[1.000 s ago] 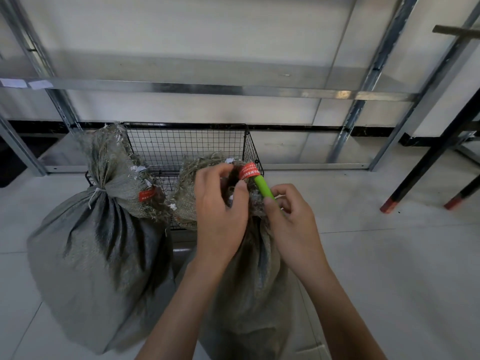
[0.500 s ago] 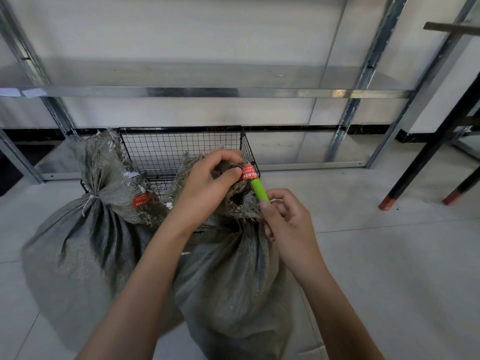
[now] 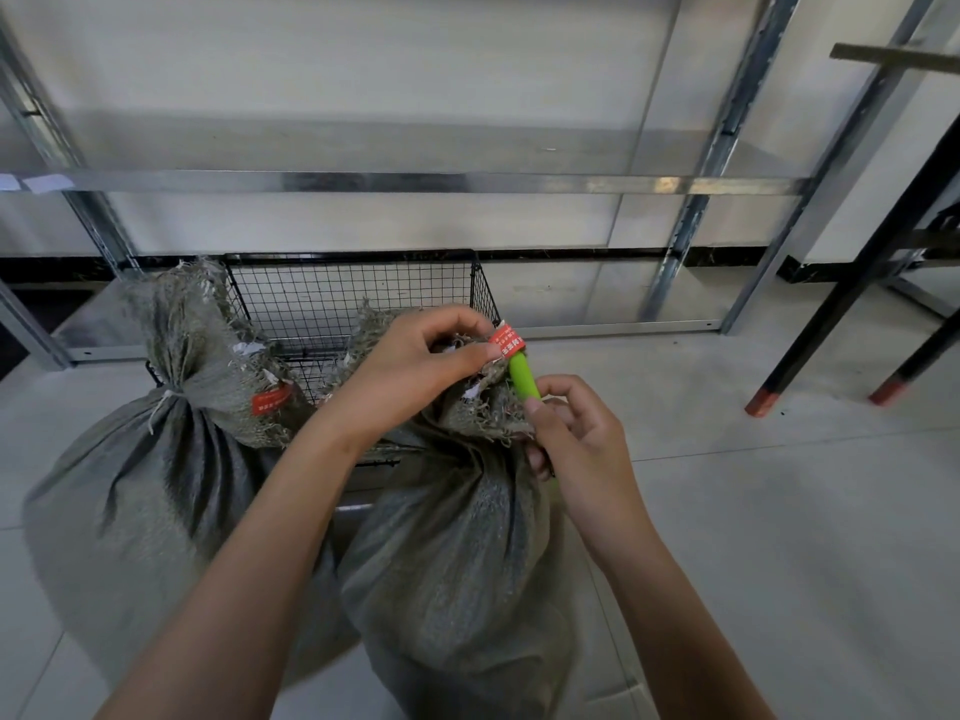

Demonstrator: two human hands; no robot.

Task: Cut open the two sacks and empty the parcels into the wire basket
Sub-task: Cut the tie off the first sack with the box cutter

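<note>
L hand (image 3: 415, 366) pinched the frayed mouth of the centre sack (image 3: 457, 553) by its red tag (image 3: 507, 341), prob. to hold it taut for the green cutter (image 3: 523, 376) gripped in R hand (image 3: 582, 449), w/ 2nd sack (image 3: 150, 491) tied at left & wire basket (image 3: 353, 298) just behind both.

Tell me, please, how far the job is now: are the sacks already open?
Done: nothing visible yet; no parcels show in the wire basket. In hand: the left hand pinches the frayed top of the right sack, the right hand holds a green cutter at it. Left: the left sack is tied with white string; both need emptying.
</note>
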